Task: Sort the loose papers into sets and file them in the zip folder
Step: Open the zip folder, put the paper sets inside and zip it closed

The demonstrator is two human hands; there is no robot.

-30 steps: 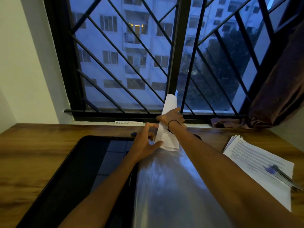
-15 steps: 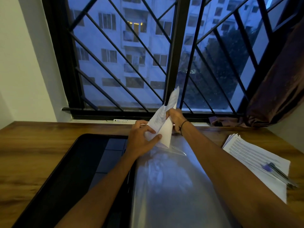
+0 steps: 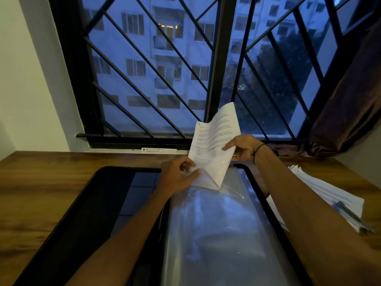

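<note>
Papers [image 3: 214, 141], a small printed set bent into a loose fold, stand at the far end of the zip folder [image 3: 115, 203], which lies open on the wooden surface [image 3: 41, 182] below the barred window [image 3: 165, 69]. We see both forearms reach forward from the bottom of the view and meet at the sheets. The right hand [image 3: 243, 148], a dark band on its wrist, holds the set by its right edge, thumb laid across the printed face and fingers curled behind; its grip is closed on the paper. The left hand [image 3: 179, 176] lies lower, fingers curled at the lower left corner, thumb pressed on the sheet, so that grip too is closed on the set. The lower point of the fold touches the mouth of a clear plastic sleeve [image 3: 216, 234] spread over the right half of the folder. A second stack of printed sheets [image 3: 321, 193] lies on the surface just right of the folder, with a pen [image 3: 350, 215] resting on it. A dark curtain [image 3: 350, 100] hangs at the right.
</note>
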